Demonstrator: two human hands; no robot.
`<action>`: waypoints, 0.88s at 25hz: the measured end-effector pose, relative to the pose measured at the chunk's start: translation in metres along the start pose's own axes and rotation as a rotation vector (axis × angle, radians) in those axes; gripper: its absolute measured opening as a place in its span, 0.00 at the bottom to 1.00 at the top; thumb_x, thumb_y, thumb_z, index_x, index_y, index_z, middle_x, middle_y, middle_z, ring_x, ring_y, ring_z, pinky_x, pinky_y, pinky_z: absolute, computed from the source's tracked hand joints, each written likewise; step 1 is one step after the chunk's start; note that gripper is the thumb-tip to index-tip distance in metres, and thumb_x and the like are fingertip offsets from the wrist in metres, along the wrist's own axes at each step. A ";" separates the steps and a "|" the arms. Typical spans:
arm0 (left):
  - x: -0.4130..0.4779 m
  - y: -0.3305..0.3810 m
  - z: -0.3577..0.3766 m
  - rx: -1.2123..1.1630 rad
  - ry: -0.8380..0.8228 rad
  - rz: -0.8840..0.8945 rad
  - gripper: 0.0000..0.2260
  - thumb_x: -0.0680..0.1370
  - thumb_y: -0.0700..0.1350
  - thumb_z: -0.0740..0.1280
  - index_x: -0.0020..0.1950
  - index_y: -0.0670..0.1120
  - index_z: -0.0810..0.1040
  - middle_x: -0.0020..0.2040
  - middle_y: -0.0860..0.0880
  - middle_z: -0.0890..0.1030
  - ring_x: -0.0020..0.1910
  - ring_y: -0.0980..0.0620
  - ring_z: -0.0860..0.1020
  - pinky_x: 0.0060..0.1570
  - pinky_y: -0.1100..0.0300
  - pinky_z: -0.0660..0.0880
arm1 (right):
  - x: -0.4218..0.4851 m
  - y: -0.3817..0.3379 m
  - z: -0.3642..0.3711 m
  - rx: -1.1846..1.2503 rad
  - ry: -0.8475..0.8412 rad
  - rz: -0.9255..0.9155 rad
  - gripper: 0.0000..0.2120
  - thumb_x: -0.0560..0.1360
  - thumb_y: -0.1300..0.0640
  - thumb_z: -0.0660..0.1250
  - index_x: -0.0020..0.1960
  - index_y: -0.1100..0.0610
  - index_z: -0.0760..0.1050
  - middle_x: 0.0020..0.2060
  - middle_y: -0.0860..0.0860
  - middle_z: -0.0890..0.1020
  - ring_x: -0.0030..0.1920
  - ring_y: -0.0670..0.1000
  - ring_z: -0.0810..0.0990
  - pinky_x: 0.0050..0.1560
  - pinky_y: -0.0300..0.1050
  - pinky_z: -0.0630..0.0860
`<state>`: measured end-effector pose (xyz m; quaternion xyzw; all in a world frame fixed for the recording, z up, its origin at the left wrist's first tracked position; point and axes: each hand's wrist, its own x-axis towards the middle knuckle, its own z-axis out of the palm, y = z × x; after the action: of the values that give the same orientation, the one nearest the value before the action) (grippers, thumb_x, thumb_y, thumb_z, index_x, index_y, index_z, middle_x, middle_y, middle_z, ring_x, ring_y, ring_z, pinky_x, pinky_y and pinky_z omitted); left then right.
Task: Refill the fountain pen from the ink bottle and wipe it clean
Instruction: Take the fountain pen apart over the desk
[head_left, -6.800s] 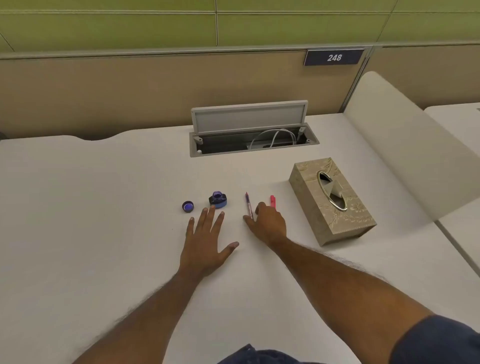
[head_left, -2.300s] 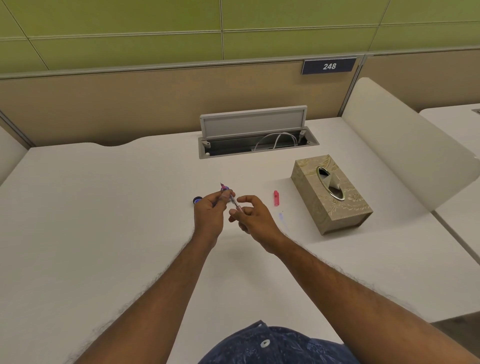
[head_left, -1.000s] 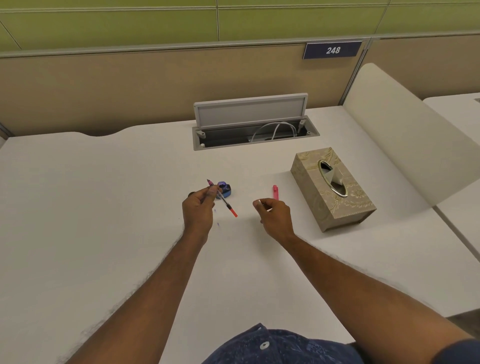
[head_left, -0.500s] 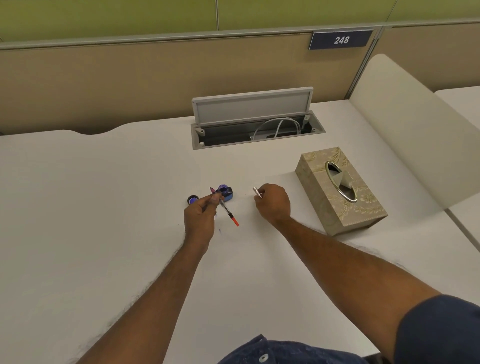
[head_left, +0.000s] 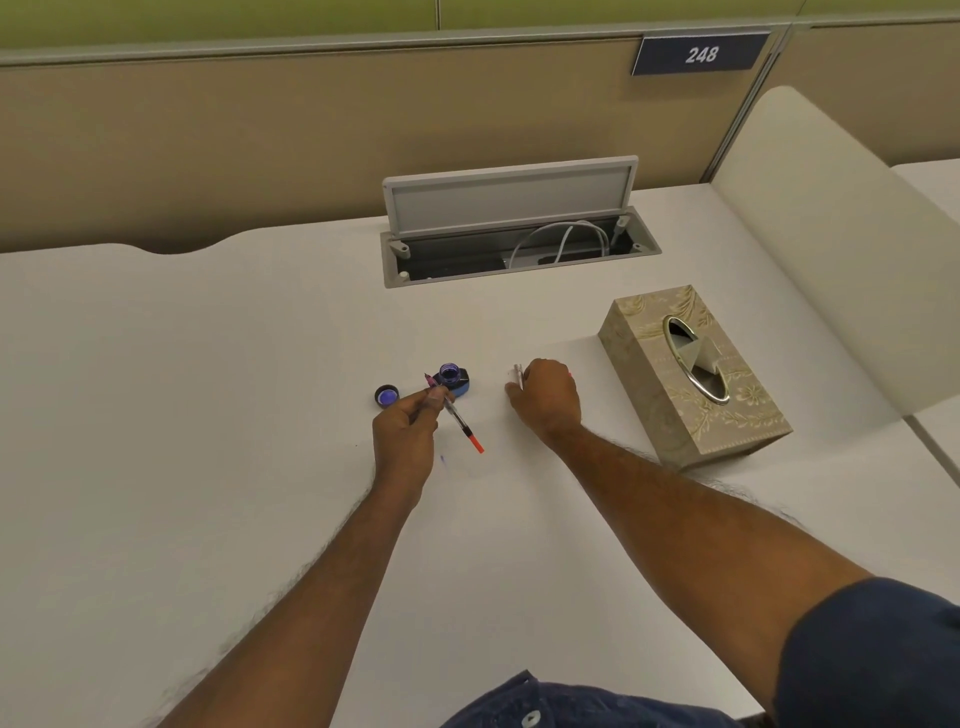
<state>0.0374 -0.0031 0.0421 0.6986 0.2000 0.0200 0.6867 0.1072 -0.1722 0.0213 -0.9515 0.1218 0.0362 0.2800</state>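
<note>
My left hand pinches the fountain pen's inner part, a thin clear tube with a pink nib end pointing at the ink bottle and an orange end pointing back toward me. The open ink bottle, small and blue, stands on the desk just beyond that hand. Its round cap lies left of it, inside up. My right hand rests on the desk to the right, closed around a slim pale pen barrel that sticks out past the fingers. The tissue box stands right of that hand.
An open cable hatch with white cables sits in the white desk behind the bottle. A small blue ink smear marks the desk near my left wrist. A beige partition rises at the right, a padded wall panel behind.
Since 6.8 s ago I picked up the pen and pulled it apart. In the last second my right hand carried the barrel forward and right; my left hand held still.
</note>
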 end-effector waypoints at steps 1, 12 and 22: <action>0.000 0.000 0.000 -0.005 0.002 -0.002 0.07 0.79 0.48 0.66 0.44 0.53 0.83 0.44 0.56 0.84 0.48 0.52 0.79 0.58 0.49 0.77 | 0.000 0.000 0.000 0.005 0.002 0.000 0.15 0.77 0.51 0.64 0.49 0.64 0.79 0.45 0.58 0.83 0.41 0.53 0.75 0.54 0.48 0.75; 0.006 0.005 -0.006 -0.033 0.019 0.006 0.08 0.78 0.49 0.67 0.46 0.50 0.86 0.41 0.56 0.82 0.45 0.52 0.77 0.56 0.47 0.76 | -0.004 0.001 -0.007 0.003 0.016 -0.010 0.21 0.74 0.46 0.69 0.59 0.59 0.75 0.54 0.54 0.80 0.55 0.54 0.79 0.58 0.48 0.75; -0.008 0.012 0.007 -0.167 -0.010 -0.131 0.07 0.79 0.47 0.66 0.45 0.50 0.83 0.47 0.53 0.84 0.54 0.53 0.81 0.47 0.59 0.73 | -0.085 -0.001 -0.031 0.712 -0.420 -0.151 0.10 0.75 0.53 0.70 0.53 0.58 0.79 0.41 0.54 0.85 0.36 0.49 0.81 0.37 0.42 0.77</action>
<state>0.0355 -0.0121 0.0552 0.6245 0.2394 -0.0117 0.7434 0.0249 -0.1698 0.0594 -0.7735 -0.0033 0.1642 0.6121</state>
